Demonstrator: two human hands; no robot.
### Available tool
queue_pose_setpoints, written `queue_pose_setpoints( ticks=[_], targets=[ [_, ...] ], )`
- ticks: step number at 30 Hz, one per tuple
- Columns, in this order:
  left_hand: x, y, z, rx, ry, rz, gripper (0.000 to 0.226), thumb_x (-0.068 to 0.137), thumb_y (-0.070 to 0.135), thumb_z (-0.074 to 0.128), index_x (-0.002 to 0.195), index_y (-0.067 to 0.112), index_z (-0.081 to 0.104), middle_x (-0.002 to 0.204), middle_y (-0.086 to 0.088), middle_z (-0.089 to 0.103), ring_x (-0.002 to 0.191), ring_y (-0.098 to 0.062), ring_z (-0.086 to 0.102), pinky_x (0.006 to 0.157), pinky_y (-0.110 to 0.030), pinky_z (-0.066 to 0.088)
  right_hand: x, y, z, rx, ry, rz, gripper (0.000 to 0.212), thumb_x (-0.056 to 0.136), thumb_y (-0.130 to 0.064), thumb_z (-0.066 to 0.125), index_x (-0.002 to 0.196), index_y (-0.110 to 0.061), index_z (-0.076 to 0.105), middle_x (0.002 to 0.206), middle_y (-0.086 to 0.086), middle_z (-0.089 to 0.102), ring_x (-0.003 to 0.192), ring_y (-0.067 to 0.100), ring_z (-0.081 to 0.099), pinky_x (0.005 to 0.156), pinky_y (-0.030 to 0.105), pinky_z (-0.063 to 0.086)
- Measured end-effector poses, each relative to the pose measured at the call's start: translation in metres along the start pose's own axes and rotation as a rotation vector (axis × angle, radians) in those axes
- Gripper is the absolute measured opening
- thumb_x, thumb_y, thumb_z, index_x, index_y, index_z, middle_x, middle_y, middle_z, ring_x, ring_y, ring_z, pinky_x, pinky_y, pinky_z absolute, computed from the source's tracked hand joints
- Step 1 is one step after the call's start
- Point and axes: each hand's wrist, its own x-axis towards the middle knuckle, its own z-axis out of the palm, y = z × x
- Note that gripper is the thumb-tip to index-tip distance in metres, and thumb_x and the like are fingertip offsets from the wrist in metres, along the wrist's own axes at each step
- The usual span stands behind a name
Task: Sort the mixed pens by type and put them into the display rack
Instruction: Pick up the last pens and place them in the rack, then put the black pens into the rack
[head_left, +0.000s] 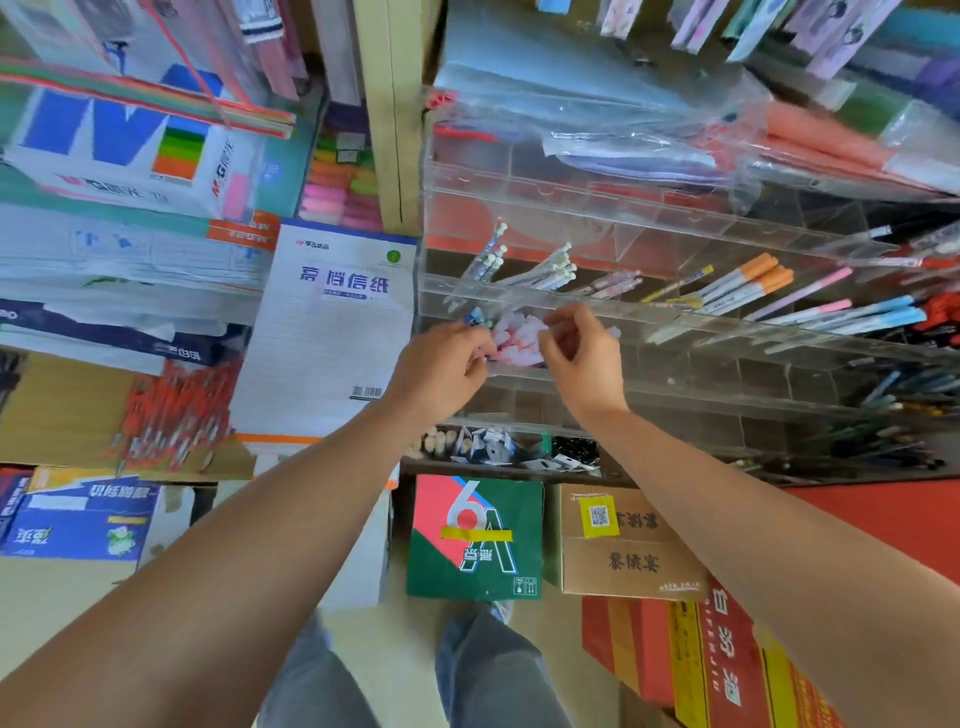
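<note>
My left hand (441, 369) curls round a few blue-tipped pens (474, 317) at the left end of the rack (639, 312). Just beside it, pink pens (517, 338) fill a compartment. My right hand (582, 353) pinches a pale pen (615, 331) there. Orange-capped pens (758, 275) lie further right, one tier up.

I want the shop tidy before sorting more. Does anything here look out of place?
Yes. Red pens lie in a loose heap on cardboard left of the rack, not in it. Plastic bags sprawl over the rack's top.
</note>
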Motion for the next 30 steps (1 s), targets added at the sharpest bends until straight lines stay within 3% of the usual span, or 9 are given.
queue_pose_setpoints(
  ticks=[5,9,11,13,18,20,24,30],
  targets=[
    [-0.035,-0.076,-0.059,0.014,0.168,-0.121,0.009,0.09,0.029,0.057,0.096,0.022,0.059,0.083,0.004,0.065,0.072,-0.02,0.061,0.062,-0.03,0.045,-0.019,-0.096,0.086,0.098,-0.117,-0.149,0.004,0.09,-0.013,0.058,0.092,-0.011,0.061,0.06,-0.002,0.058,0.053,0.011,0.051,0.056,0.03,0.044],
    [-0.079,-0.166,-0.111,0.022,0.241,-0.21,0.01,0.09,0.027,0.057,0.095,0.018,0.057,0.08,-0.002,0.064,0.073,-0.025,0.062,0.058,-0.029,0.037,-0.037,-0.178,0.182,0.222,-0.146,-0.204,0.005,0.088,-0.017,0.057,0.085,-0.016,0.06,0.055,0.003,0.053,0.049,0.012,0.045,0.053,0.028,0.039],
    [-0.106,-0.222,-0.132,0.044,0.23,-0.252,0.013,0.09,0.026,0.057,0.098,0.016,0.059,0.086,-0.005,0.066,0.078,-0.027,0.062,0.058,-0.029,0.032,-0.048,-0.216,0.236,0.264,-0.161,-0.196,0.005,0.087,-0.019,0.056,0.083,-0.021,0.058,0.054,0.0,0.053,0.049,0.009,0.045,0.054,0.027,0.04],
    [-0.133,-0.279,-0.147,0.045,0.19,-0.316,0.013,0.09,0.025,0.056,0.098,0.017,0.061,0.087,-0.004,0.067,0.081,-0.028,0.062,0.059,-0.031,0.037,-0.058,-0.243,0.29,0.275,-0.205,-0.169,0.004,0.085,-0.022,0.055,0.083,-0.023,0.057,0.053,-0.01,0.049,0.048,0.003,0.044,0.054,0.024,0.039],
    [-0.189,-0.398,-0.156,-0.027,0.01,-0.499,0.01,0.092,0.023,0.054,0.097,0.019,0.062,0.094,0.001,0.065,0.085,-0.023,0.061,0.07,-0.034,0.047,-0.077,-0.264,0.401,0.183,-0.412,-0.02,0.011,0.09,-0.021,0.058,0.094,-0.014,0.064,0.056,-0.01,0.051,0.049,0.002,0.046,0.054,0.022,0.038],
    [-0.202,-0.437,-0.154,-0.039,-0.031,-0.582,0.013,0.094,0.022,0.052,0.1,0.016,0.062,0.099,-0.001,0.065,0.089,-0.023,0.061,0.075,-0.035,0.048,-0.081,-0.263,0.44,0.099,-0.508,0.028,0.012,0.092,-0.018,0.056,0.101,-0.016,0.064,0.065,-0.01,0.056,0.057,0.005,0.051,0.056,0.024,0.041],
    [-0.228,-0.513,-0.143,-0.036,-0.126,-0.756,0.024,0.094,0.022,0.052,0.115,0.013,0.059,0.117,-0.009,0.06,0.106,-0.029,0.057,0.088,-0.041,0.048,-0.084,-0.259,0.511,-0.026,-0.746,0.094,0.023,0.095,-0.016,0.051,0.117,-0.012,0.058,0.099,0.001,0.065,0.083,0.021,0.062,0.075,0.036,0.053],
    [-0.261,-0.586,-0.125,-0.076,-0.163,-0.907,0.04,0.093,0.025,0.054,0.129,0.009,0.052,0.129,-0.016,0.055,0.119,-0.035,0.051,0.098,-0.044,0.044,-0.087,-0.247,0.59,-0.118,-0.942,0.133,0.024,0.095,-0.021,0.053,0.117,-0.011,0.056,0.115,0.011,0.064,0.094,0.029,0.064,0.082,0.039,0.053]
  ],
)
